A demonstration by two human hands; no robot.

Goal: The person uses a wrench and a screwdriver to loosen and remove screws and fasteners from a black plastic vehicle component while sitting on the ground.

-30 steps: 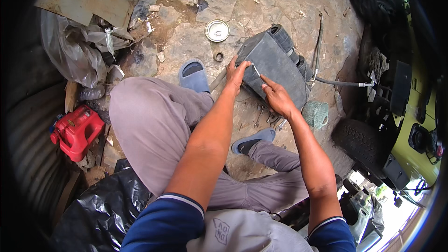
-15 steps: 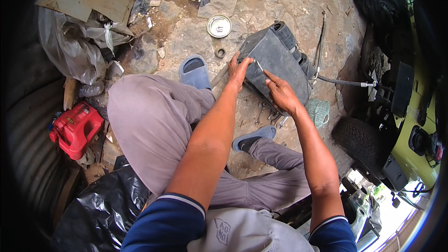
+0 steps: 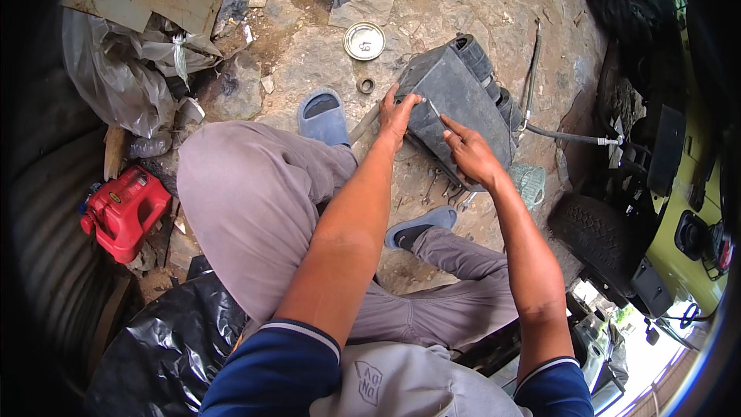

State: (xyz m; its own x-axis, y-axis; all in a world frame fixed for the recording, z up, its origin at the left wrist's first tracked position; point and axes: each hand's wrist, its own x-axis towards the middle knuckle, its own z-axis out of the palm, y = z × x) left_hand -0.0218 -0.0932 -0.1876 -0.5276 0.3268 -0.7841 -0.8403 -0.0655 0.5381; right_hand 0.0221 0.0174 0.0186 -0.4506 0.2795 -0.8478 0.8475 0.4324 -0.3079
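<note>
A black plastic housing, box-shaped with round ports along its far right side, lies tilted on the stone ground in front of me. My left hand grips its near left edge, with the thumb on top by the tip of a slim silver tool. That tool, which looks like a wrench, lies across the housing's top face, its handle end in my right hand. The right fingers are closed round it, the index finger stretched along it. Whatever the tool's tip meets is too small to make out.
Several wrenches lie by the housing's near edge. Beyond are a metal ring and a round tin lid holding small parts. A green basket, a hose and a vehicle tyre are right; a red jerrycan is left.
My right hand has shifted slightly down and to the right, and more of the tool's shaft shows. The left hand keeps its grip on the housing's edge.
</note>
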